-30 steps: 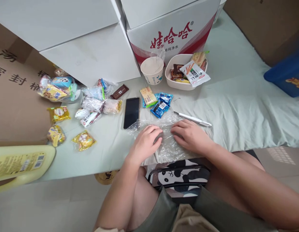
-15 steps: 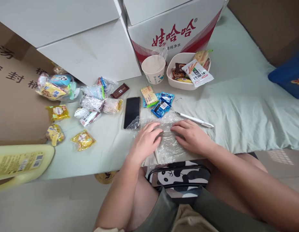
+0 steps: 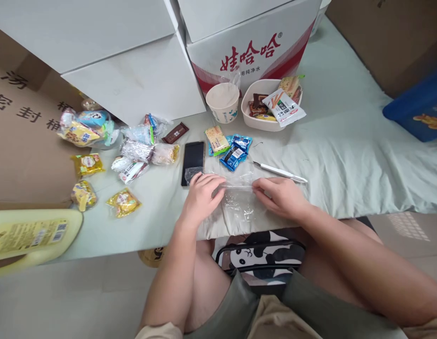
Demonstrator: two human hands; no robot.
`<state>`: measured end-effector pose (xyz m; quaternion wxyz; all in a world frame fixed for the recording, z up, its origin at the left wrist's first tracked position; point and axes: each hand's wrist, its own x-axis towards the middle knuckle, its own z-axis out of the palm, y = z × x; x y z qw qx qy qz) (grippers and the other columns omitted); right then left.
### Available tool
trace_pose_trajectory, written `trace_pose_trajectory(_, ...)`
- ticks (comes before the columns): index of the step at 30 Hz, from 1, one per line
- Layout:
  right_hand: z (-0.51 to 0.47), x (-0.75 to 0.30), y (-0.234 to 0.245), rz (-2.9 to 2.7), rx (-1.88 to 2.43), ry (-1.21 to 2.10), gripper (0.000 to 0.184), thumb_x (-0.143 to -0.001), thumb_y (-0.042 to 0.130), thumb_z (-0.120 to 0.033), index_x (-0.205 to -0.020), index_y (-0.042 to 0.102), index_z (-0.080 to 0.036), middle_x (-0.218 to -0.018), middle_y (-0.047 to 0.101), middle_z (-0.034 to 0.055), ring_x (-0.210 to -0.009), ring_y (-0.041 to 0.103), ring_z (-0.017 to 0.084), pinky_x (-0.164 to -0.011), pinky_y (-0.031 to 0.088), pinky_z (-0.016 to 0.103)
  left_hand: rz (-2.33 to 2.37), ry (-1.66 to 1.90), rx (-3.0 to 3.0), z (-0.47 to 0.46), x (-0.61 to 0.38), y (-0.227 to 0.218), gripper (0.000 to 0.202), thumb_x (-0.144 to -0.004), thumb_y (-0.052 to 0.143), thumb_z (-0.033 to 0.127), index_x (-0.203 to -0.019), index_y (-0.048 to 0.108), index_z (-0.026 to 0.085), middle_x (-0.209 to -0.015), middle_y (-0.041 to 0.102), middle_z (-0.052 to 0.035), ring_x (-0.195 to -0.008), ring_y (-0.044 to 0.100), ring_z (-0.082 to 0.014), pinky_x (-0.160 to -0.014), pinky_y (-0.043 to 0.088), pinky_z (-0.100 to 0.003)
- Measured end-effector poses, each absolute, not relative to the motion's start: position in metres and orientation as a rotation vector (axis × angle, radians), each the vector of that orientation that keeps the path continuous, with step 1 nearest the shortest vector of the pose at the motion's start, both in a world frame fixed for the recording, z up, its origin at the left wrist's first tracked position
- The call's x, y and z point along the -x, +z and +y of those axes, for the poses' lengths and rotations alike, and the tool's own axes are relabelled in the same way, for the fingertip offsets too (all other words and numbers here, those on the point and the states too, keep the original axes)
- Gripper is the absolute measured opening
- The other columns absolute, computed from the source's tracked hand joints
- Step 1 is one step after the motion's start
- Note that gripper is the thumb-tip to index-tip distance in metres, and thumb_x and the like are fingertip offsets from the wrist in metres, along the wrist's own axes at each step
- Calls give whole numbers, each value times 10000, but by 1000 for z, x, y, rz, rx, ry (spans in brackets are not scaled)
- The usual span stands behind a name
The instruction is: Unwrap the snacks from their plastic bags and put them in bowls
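A clear plastic bag or sheet (image 3: 238, 205) lies spread on the pale green cloth in front of me. My left hand (image 3: 203, 195) pinches its left side, thumb against fingers. On the right side my right hand (image 3: 280, 194) grips it the same way, and a taut fold runs between the two hands. Part of the plastic overlaps the lower end of a black phone (image 3: 193, 157). Just beyond my right hand lies a white pen-like cutter (image 3: 280, 172). Blue snack packets (image 3: 236, 153) and a cracker packet (image 3: 217, 140) lie beyond the plastic.
A paper cup (image 3: 222, 103) and a white bowl of snacks (image 3: 263, 123) stand against a white carton (image 3: 254, 56). Several wrapped snacks (image 3: 135, 150) are scattered at left, near a yellow jug (image 3: 35, 230). A blue container (image 3: 416, 108) is at far right.
My fingers, which lay spread on the crumpled plastic, have closed on it. My left hand has shifted slightly left, and the plastic is now stretched between my hands.
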<state>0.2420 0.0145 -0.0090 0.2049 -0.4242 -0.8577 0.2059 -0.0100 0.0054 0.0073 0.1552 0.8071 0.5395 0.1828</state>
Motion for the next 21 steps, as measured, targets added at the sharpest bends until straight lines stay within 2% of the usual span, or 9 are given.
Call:
trace_pose_trajectory(2,14,-244,-7,-2308,1235,698,227,-974,445,-307,-981,645,-201,-757,698,25,-568,545,136,-582,365,271,1504,586,-2265,6,14,7,180,-928,571,222,-1039,711,208,-1138,739,-78,-1085,677,-226,-1016,499,-446)
trace_pose_trajectory(5,15,-244,-2,-2186,1263,794,185,-952,466,-300,-949,625,-205,-731,684,14,-574,563,135,-588,385,261,1492,644,-2165,5,20,9,181,-941,563,278,-1006,712,198,-1189,714,-90,-1098,675,-216,-965,531,-389)
trace_pose_trajectory(9,19,-244,2,-2106,1184,756,147,-929,477,-280,-876,594,-206,-773,683,41,-720,631,176,-686,439,282,1459,547,-2031,1,23,16,163,-909,622,343,-952,694,204,-967,748,-36,-910,700,-185,-851,548,-330)
trace_pose_trajectory(12,20,-245,2,-2041,1168,741,135,-919,473,-273,-861,576,-208,-782,674,43,-759,634,183,-718,447,293,1398,448,-1982,-2,22,21,169,-843,685,303,-982,689,206,-991,751,-28,-910,699,-189,-850,540,-323)
trace_pose_trajectory(15,20,-248,3,-1967,1226,815,111,-906,476,-271,-866,560,-210,-758,661,31,-692,606,163,-658,434,280,1369,407,-1960,-2,22,22,179,-838,650,255,-1004,696,208,-1022,755,-35,-939,697,-196,-873,534,-329)
trace_pose_trajectory(18,18,-250,4,-1906,1298,961,99,-905,479,-282,-864,538,-213,-663,618,-1,-563,528,131,-564,394,261,1441,516,-1913,-1,27,21,161,-865,610,284,-961,707,200,-1019,756,-55,-971,694,-213,-906,522,-352)
trace_pose_trajectory(21,17,-250,5,-1831,1278,1109,109,-913,490,-303,-869,528,-210,-648,604,-9,-560,538,124,-568,412,257,1419,720,-1675,1,35,23,181,-819,678,338,-912,712,186,-930,759,-66,-880,706,-207,-812,544,-321)
